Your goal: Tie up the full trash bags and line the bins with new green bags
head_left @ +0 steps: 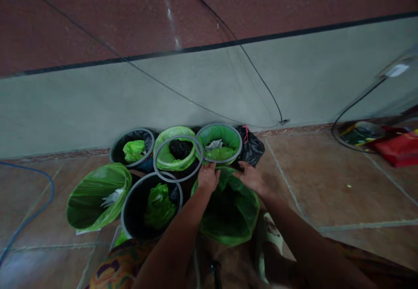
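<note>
Several small waste bins stand on the tiled floor by the wall. The nearest bin [228,228] is lined with a green plastic bag. Both my hands rest on its far rim. My left hand [209,177] is closed on the bag's edge beside a loose grey ring [178,158] that lies tilted across the middle bins. My right hand [251,176] grips the bag's far right edge, close to a tied black bag [252,148].
A green-lined bin [98,195] stands at left and a black bin [150,206] holds a crumpled green bag. Behind them stand three more bins [219,143]. A blue hose [29,212] curves at left. Cables run down the wall. Red items [400,149] lie at right.
</note>
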A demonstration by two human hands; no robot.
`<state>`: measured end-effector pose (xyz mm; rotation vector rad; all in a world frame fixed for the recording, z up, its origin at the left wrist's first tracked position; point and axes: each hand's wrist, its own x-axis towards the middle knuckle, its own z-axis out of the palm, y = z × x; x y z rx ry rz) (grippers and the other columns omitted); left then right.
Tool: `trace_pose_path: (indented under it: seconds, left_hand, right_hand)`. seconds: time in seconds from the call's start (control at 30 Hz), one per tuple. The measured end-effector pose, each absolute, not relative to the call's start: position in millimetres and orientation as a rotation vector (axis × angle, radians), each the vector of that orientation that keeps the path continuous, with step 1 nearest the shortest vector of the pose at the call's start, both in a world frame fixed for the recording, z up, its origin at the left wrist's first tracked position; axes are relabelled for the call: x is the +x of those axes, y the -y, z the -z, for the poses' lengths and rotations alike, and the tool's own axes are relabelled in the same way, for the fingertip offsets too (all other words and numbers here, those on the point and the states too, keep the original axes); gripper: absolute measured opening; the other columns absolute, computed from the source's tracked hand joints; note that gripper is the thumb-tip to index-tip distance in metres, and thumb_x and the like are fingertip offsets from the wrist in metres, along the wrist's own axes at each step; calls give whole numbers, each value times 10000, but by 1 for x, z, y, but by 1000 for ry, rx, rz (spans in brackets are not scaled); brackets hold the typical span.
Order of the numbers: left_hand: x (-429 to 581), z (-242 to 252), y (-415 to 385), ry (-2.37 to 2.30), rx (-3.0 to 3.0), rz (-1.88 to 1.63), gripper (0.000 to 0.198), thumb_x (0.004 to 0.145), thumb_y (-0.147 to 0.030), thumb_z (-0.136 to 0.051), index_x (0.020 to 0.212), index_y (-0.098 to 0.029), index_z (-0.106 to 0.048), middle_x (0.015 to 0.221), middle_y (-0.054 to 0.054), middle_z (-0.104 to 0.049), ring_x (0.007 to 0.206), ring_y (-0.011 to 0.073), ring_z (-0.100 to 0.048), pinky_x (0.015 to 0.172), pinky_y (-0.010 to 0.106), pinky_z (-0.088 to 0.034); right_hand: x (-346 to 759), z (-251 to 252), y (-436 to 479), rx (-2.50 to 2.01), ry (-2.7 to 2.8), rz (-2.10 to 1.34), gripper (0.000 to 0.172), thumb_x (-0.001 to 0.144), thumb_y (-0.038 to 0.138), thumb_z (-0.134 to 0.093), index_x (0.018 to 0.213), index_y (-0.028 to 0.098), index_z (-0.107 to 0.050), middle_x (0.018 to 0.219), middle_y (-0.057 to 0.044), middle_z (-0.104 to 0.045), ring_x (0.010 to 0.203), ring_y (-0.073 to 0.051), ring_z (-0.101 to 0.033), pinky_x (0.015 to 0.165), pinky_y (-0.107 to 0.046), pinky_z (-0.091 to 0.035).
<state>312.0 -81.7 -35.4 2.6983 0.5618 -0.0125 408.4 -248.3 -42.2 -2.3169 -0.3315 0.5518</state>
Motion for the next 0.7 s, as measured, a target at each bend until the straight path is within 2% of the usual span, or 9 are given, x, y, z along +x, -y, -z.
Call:
trace_pose_path:
  seconds: [0.1,0.2,0.37,0.53,0.7]
  left_hand:
    - [313,36,79,-555,2769,177,289,927,-299,-552,1172,-170,-634,1168,126,-686,1155,256,-601,1029,358,-439]
    - [315,35,73,-573,2808,384,237,949,-263,-510,1128,-164,-629,1147,118,-697,1099,229,-642,941,326,-497]
    - [314,38,67,-523,2831,501,258,961,-188,-453,1179,-151,-586,1173,129,-690,1095,218,-661,913,306,-517]
    - [310,42,68,-572,2844,543,378,949,-74,-320,1246,-132,-546,1160,141,-684,1037,233,-687,846,323,-549]
    - [309,40,67,-669,2807,610,399,950,-66,-312,1269,-154,-536,1165,148,-675,1052,221,-684,849,319,-548]
  right_hand:
    - [415,36,235,-2376,516,-556,335,903,262,-559,1209,170,-660,1184,-92,-718,1079,-210,-666,962,-293,-473]
    - [410,37,224,-2535,687,-622,283,938,250,-510,1138,178,-696,1161,-85,-732,1061,-203,-671,935,-270,-467]
    - [396,46,222,-2676,842,-635,289,939,219,-474,1145,186,-674,1165,-101,-720,1052,-206,-672,852,-241,-469]
    - [391,54,222,-2804,868,-626,341,960,167,-375,1213,171,-604,1124,-125,-714,975,-227,-699,767,-272,-483]
    - [392,54,222,-2842,877,-665,352,935,123,-375,1229,155,-565,1124,-145,-701,969,-241,-701,769,-298,-488]
